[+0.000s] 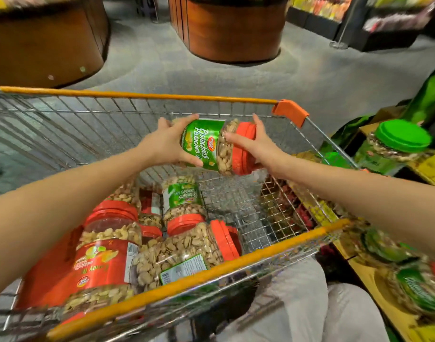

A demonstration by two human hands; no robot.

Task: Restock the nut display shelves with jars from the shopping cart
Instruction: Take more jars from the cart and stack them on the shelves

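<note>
A pistachio jar (pixel 206 144) with a green label and an orange lid lies sideways in the air above the shopping cart (pixel 147 96). My left hand (pixel 170 141) grips its bottom end. My right hand (pixel 251 141) grips the lid end, with the lid pointing right. Below, in the cart, lie several more jars: a large red-label cashew jar (pixel 105 255) at the near left, a pistachio jar (pixel 186 253) on its side by the near rim, and another green-label jar (pixel 183 201) behind it.
The display shelf (pixel 374 272) runs along the right of the cart, with a green-lid jar (pixel 396 144) on it and blurred jars (pixel 413 280) nearer to me. Two round wooden stands (pixel 236 33) are on the floor beyond the cart. The cart's right half shows bare wire.
</note>
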